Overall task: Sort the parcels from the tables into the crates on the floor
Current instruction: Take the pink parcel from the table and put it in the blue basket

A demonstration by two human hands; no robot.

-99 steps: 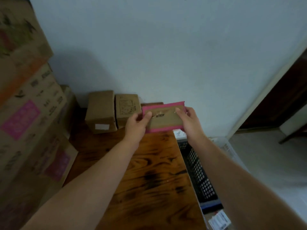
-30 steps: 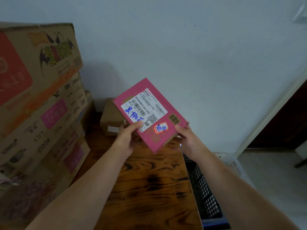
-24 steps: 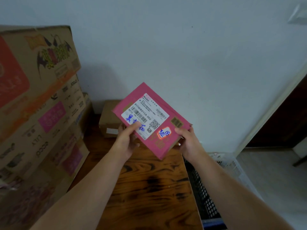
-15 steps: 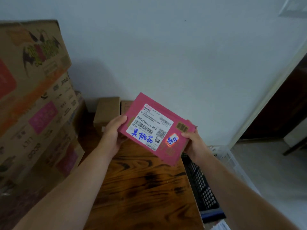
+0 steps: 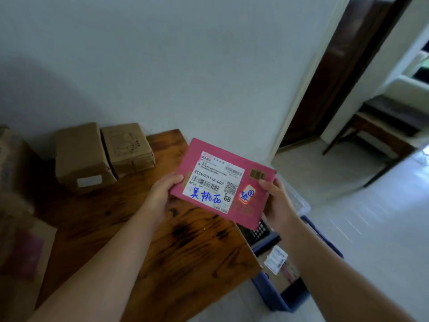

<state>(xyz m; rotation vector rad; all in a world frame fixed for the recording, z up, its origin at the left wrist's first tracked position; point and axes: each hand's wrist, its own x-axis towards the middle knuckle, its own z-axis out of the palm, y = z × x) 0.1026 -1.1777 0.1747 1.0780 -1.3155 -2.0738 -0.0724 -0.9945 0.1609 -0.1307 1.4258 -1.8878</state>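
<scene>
Head view: a dark-grained wooden tabletop (image 5: 130, 231) fills the lower left, butted against a plain pale wall. Blurred cartons (image 5: 16, 205) crowd its left edge, and two brown cardboard boxes (image 5: 81, 156) sit side by side at the back. On the floor right of it stands a blue crate (image 5: 276, 296), partly hidden by the right forearm. Over the tabletop's right edge, a flat pink parcel (image 5: 250, 212) with a white label is gripped by the left hand (image 5: 160, 198) and right hand (image 5: 278, 205) at opposite ends.
</scene>
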